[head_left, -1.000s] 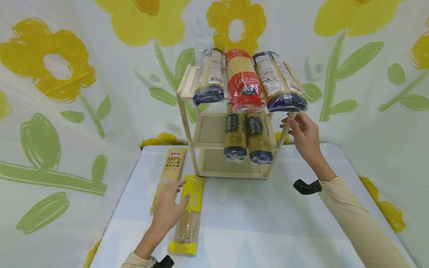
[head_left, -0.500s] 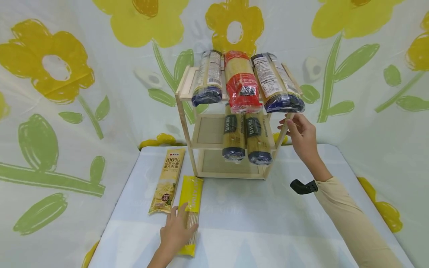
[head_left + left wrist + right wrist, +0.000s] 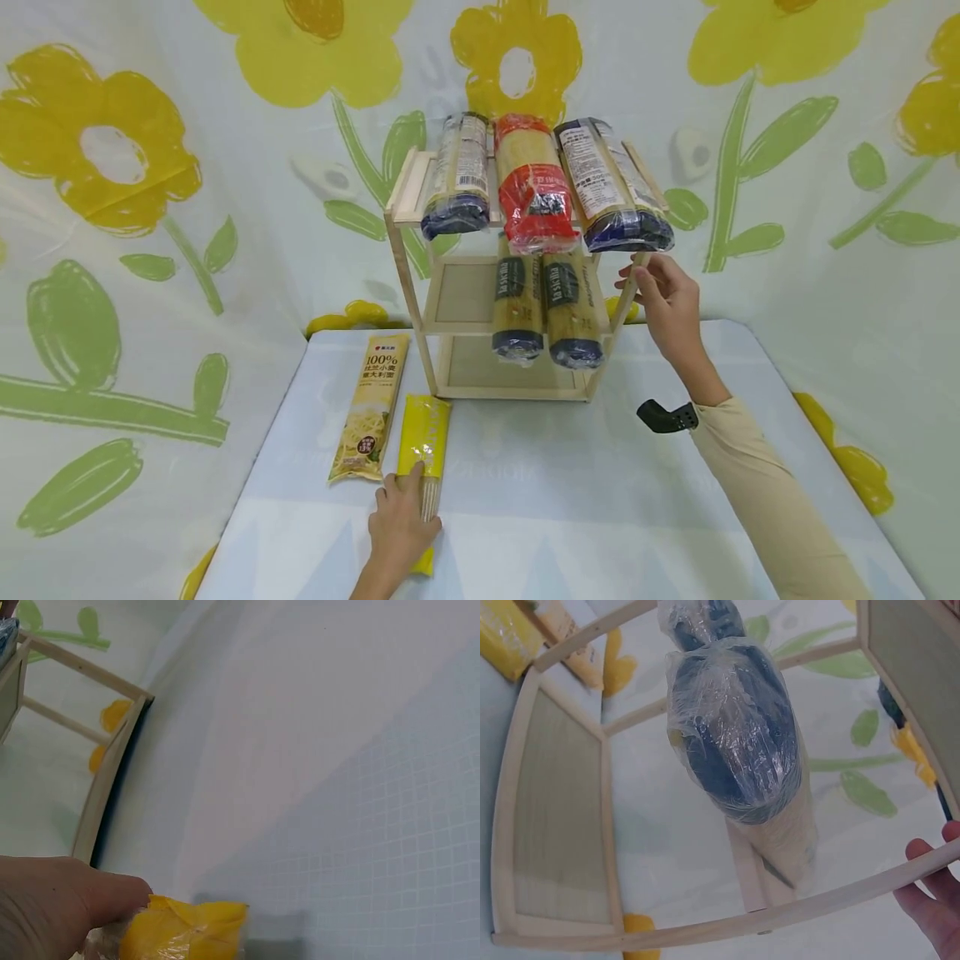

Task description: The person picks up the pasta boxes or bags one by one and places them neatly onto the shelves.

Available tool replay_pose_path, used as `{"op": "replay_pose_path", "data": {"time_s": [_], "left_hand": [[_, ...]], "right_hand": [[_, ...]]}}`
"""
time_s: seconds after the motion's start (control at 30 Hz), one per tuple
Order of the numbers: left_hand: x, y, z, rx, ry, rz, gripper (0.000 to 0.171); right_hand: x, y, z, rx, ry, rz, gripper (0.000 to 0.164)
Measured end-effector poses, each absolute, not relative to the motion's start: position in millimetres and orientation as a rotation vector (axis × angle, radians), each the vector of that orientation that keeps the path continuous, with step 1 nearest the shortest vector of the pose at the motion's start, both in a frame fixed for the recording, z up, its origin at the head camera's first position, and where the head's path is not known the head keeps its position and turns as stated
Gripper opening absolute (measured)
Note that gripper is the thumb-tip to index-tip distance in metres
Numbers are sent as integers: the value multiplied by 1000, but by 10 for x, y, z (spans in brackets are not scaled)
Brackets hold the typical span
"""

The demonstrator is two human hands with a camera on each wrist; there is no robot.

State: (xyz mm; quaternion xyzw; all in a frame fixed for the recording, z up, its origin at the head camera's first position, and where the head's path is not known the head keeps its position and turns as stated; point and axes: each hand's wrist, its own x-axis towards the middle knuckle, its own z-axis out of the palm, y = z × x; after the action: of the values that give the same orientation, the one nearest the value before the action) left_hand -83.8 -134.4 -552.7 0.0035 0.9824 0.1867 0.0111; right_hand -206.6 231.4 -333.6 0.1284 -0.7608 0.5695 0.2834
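Observation:
In the head view my left hand (image 3: 401,521) grips a yellow pack of spaghetti (image 3: 424,433) lying on the table, thumb along its right side. The left wrist view shows the thumb (image 3: 112,896) against the pack's yellow end (image 3: 191,930). My right hand (image 3: 670,304) holds the front right post of a wooden three-tier rack (image 3: 517,392). In the right wrist view its fingers (image 3: 930,896) are around that post (image 3: 840,900). Left of the yellow pack lies a beige pasta pack (image 3: 371,408), untouched.
The rack's top tier bears a blue-ended pasta pack (image 3: 459,179), a red one (image 3: 536,187) and another blue-ended one (image 3: 611,187). On the middle tier, two pasta packs (image 3: 517,308) stick out in front. A flowered cloth (image 3: 285,250) hangs behind the table (image 3: 525,500).
My left hand has come down and back from above the two packs onto the yellow spaghetti pack and taken hold of it. The right hand stays on the rack's post.

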Motion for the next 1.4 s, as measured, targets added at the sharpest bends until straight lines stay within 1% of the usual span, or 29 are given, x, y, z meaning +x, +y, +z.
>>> {"op": "replay_pose_path", "data": {"time_s": [0.53,0.73,0.9,1.1,1.4], "left_hand": [[-835,-1365,-5478,-185,3035,870,77],[-731,-1383,-5436,-211,3015,889,73],[-625,-1357,-5390,-178,3003,926,69],[-561,-1308,-5229,-137,3009,972,71],[-507,-1241,-4873,-79,3037,1074,73]], "right_hand": [[-2040,2310,-3367,308,-2030,1557,22],[-2056,2290,-3372,332,-2024,1570,21],[-2066,2287,-3365,353,-2031,1553,21],[-2063,2300,-3350,362,-2024,1550,21],[-2069,2331,-3334,348,-2034,1535,23]]}}
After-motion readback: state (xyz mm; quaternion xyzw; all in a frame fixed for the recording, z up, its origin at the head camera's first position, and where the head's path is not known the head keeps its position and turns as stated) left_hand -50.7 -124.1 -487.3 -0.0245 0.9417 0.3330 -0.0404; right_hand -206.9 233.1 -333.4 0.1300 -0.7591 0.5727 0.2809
